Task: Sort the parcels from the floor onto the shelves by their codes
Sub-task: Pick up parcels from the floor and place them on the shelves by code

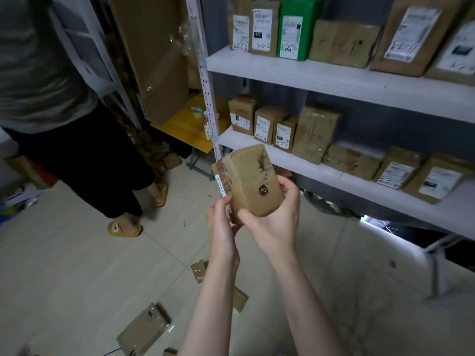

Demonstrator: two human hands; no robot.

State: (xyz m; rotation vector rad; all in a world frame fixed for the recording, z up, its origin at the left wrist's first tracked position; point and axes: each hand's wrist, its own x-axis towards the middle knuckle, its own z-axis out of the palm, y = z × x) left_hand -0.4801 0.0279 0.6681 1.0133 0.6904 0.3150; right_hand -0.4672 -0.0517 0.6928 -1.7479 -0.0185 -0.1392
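I hold a small brown cardboard parcel upright in front of me, in both hands. A dark logo shows on its near face and a torn label runs along its left edge. My right hand grips it from below and from the right. My left hand pinches its lower left edge. Behind it stand two white shelves, the upper shelf and the lower shelf, both lined with labelled brown parcels with handwritten codes. Several parcels lie on the tiled floor: one at lower left and a small one by my left forearm.
Another person in dark trousers and yellow slippers stands at the left. A tall cardboard sheet leans over a yellow table beside the perforated shelf post. A green box stands on the upper shelf.
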